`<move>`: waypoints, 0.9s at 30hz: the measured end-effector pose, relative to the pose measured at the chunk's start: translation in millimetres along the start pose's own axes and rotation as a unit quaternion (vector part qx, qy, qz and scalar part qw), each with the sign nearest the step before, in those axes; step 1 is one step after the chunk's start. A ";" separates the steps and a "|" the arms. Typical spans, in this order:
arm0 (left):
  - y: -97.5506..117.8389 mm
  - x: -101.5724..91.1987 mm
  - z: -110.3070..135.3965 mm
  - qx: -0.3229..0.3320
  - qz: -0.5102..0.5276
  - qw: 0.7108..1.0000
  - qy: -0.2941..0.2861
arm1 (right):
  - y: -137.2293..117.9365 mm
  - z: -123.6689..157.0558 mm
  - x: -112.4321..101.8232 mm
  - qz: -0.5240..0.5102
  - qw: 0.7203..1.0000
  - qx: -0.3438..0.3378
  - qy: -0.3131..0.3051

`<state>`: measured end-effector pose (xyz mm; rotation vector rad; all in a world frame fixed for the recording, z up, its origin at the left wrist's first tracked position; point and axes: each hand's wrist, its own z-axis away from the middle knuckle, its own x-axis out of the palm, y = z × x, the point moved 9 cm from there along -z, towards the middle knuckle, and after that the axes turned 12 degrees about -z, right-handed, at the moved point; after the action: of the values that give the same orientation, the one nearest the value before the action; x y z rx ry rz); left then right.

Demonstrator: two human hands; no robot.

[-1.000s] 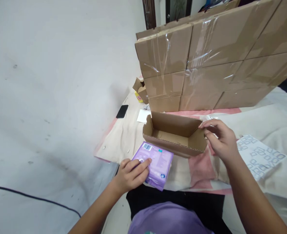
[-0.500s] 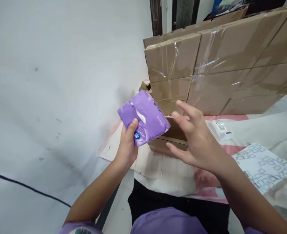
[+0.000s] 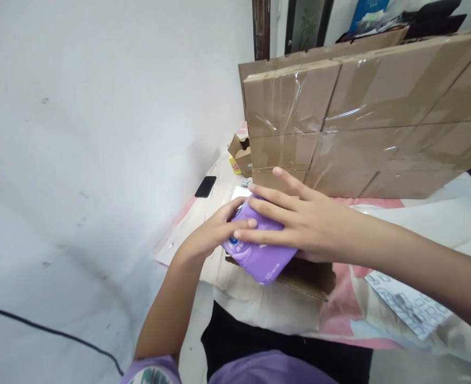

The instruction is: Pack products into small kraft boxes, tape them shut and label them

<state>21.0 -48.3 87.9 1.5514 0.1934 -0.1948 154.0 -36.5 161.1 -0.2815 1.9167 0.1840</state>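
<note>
A purple soft pack of tissues point(image 3: 273, 258) is tilted above a small open cardboard box point(image 3: 313, 274). My left hand point(image 3: 215, 226) grips its left end, the thumb lying across the top. From the right, my right hand point(image 3: 299, 216) reaches over the pack with long, spread fingers on its upper face. The right thumb is hidden, apparently under the pack's right edge. Both hands and the pack cover much of the box's opening.
A wide wall of taped cardboard point(image 3: 359, 122) stands behind. To the left lie a black phone point(image 3: 205, 186) and a small open carton point(image 3: 241, 154) by the white wall point(image 3: 99, 133). A patterned sheet point(image 3: 409, 304) rests on the pink and white cloth point(image 3: 271, 304).
The tissue pack has moved down and right, over the small box, and turned. My right hand, which was apart from it, now lies over it. The phone has come into sight.
</note>
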 end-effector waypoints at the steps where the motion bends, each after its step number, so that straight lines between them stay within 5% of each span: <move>1: -5.5 -4.2 2.4 0.012 0.019 1.000 0.017 | 1.3 3.5 0.7 -0.011 1.000 0.012 0.006; 4: -25.3 -25.2 17.3 0.092 -0.009 0.986 0.135 | 16.7 26.9 -2.4 -0.085 0.987 0.117 0.077; 7: -49.8 -18.5 30.6 0.118 -0.238 0.950 0.164 | 35.5 56.5 -2.9 -0.163 0.946 0.242 0.141; 12: -66.5 2.4 34.6 0.130 -0.351 0.915 0.148 | 54.1 60.8 23.8 -0.160 0.920 0.354 0.056; 19: -59.9 6.7 40.0 0.170 -0.332 0.917 0.144 | 51.3 31.0 69.6 0.075 0.959 0.268 -0.059; 27: -58.5 6.1 42.6 0.185 -0.331 0.913 0.148 | 57.5 11.0 100.5 0.034 0.951 0.221 -0.215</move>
<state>12.6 -91.6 30.1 1.8403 0.9756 -0.5545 113.7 10.8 62.8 0.1214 1.4821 -0.1330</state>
